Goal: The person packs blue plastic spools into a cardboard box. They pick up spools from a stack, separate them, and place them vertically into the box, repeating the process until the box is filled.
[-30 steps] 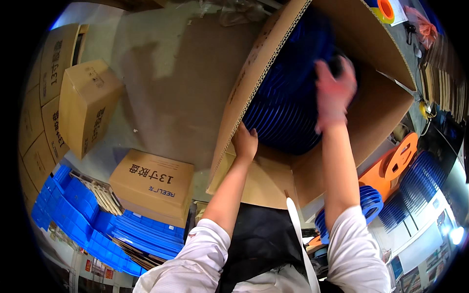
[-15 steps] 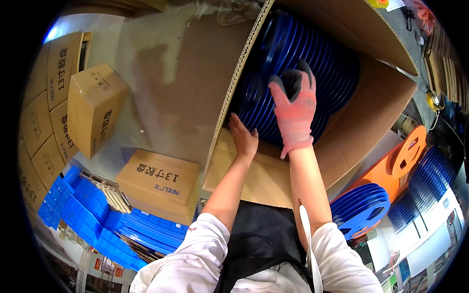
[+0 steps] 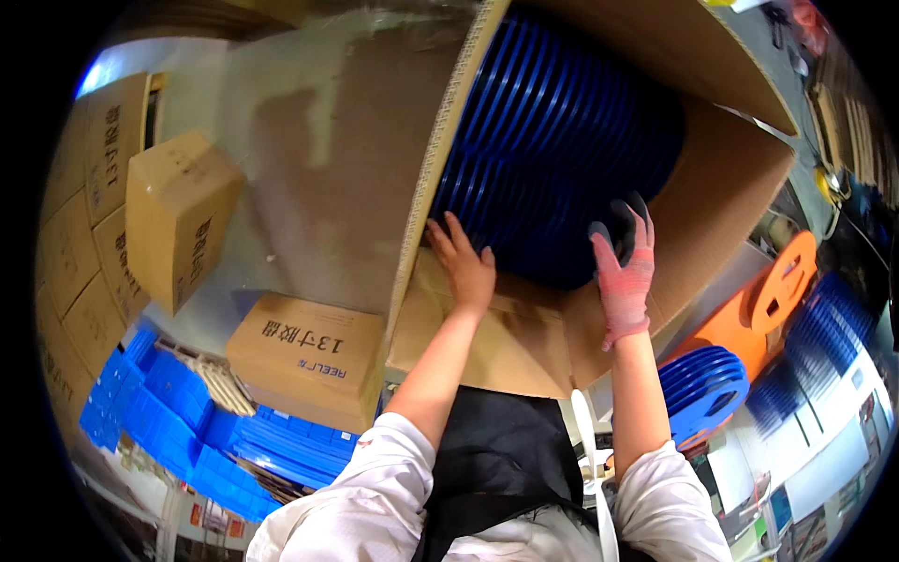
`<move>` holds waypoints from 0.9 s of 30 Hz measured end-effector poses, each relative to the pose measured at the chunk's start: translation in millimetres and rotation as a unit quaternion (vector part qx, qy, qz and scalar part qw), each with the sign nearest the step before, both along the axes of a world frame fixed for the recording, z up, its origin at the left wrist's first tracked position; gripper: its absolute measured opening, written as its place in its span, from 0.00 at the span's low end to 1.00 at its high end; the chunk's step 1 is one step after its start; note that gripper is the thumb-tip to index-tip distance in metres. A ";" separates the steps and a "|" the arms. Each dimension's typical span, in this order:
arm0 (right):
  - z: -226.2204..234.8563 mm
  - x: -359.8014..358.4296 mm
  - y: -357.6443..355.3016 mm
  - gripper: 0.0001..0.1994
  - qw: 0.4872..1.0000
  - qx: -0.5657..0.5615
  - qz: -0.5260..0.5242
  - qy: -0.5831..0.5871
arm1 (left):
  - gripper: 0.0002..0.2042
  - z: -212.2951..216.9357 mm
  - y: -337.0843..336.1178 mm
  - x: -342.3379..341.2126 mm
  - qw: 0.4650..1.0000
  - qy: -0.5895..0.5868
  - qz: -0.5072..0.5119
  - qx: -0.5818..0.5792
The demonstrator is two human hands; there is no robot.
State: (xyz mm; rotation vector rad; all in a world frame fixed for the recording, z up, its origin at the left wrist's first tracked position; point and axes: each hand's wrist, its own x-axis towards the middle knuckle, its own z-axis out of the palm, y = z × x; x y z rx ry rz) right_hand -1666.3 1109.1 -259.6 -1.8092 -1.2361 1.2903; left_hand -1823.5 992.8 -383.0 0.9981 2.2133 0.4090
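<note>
A large open cardboard box (image 3: 529, 347) stands before me, with a tight row of blue plastic reels (image 3: 552, 122) on edge inside it. My left hand (image 3: 465, 267), bare, has its fingers spread beside the lower left end of the row; the fingertips are close to the reels and the box's left wall. In a pink and dark grey glove, my right hand (image 3: 626, 272) hovers by the right end of the row, thumb and fingers apart and nothing between them. Whether either hand touches a reel I cannot tell.
Closed cardboard cartons (image 3: 304, 356) stand on the floor to the left, one on its end (image 3: 183, 220), others stacked at the far left. Blue plastic crates (image 3: 173, 403) lie at lower left. At right are an orange reel (image 3: 782, 276), blue reels (image 3: 702, 393) and a white surface (image 3: 824, 468).
My right hand has moved right and nearer to me, from above the reels to their right end. The left part of the row now shows more evenly spaced reels. My left hand has stayed put.
</note>
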 end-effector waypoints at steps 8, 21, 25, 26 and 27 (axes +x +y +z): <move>-70.0 55.1 9.5 0.37 0.949 -0.076 0.017 -0.306 | 0.29 120.2 29.3 -35.1 0.889 0.227 -0.286 0.277; -101.2 68.8 49.7 0.34 0.946 -0.090 -0.019 -0.310 | 0.39 140.2 141.7 -77.5 0.944 0.042 -0.231 0.232; -105.9 64.8 53.9 0.32 0.932 -0.090 -0.033 -0.349 | 0.39 142.1 144.2 -85.3 0.944 0.069 -0.240 0.218; -105.0 63.5 55.8 0.31 0.927 -0.106 -0.026 -0.360 | 0.39 141.5 143.9 -85.6 0.944 0.071 -0.240 0.216; -104.1 62.5 57.8 0.30 0.921 -0.121 -0.019 -0.370 | 0.39 140.9 143.5 -85.9 0.944 0.073 -0.239 0.214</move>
